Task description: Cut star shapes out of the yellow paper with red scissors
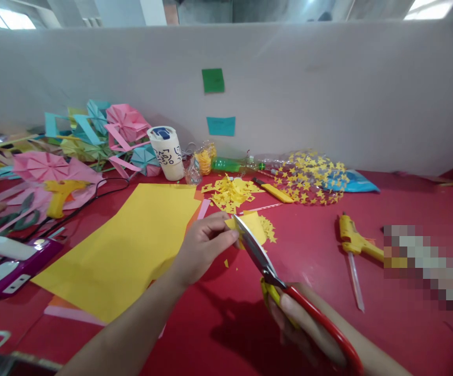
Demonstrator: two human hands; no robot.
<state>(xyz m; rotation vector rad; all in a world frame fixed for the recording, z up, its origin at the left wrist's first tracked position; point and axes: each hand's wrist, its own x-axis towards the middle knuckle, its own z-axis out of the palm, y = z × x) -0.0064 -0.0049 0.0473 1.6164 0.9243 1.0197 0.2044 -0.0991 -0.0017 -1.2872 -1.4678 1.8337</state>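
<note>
Between thumb and fingers, my left hand [206,243] pinches a small piece of yellow paper [231,224]. Red-handled scissors [255,250] are gripped in my right hand [297,313], their blades reaching up to that piece. Some yellow cloth or wrapping [270,293] shows at one handle. Just behind the blades lie a yellow paper square [254,225] and a small heap of yellow paper stars [268,230]. Farther back is a pile of yellow paper scraps [232,192]. Large yellow sheets [132,245] lie left of my left hand, over orange and pink ones.
A yellow glue gun [351,237] lies at right, another glue gun [57,196] at left near a purple device [18,266]. Along the back are a white cup [167,154], a green bottle [228,165], a cutter knife [275,192], a star-covered plastic piece [312,175] and folded paper flowers [126,122].
</note>
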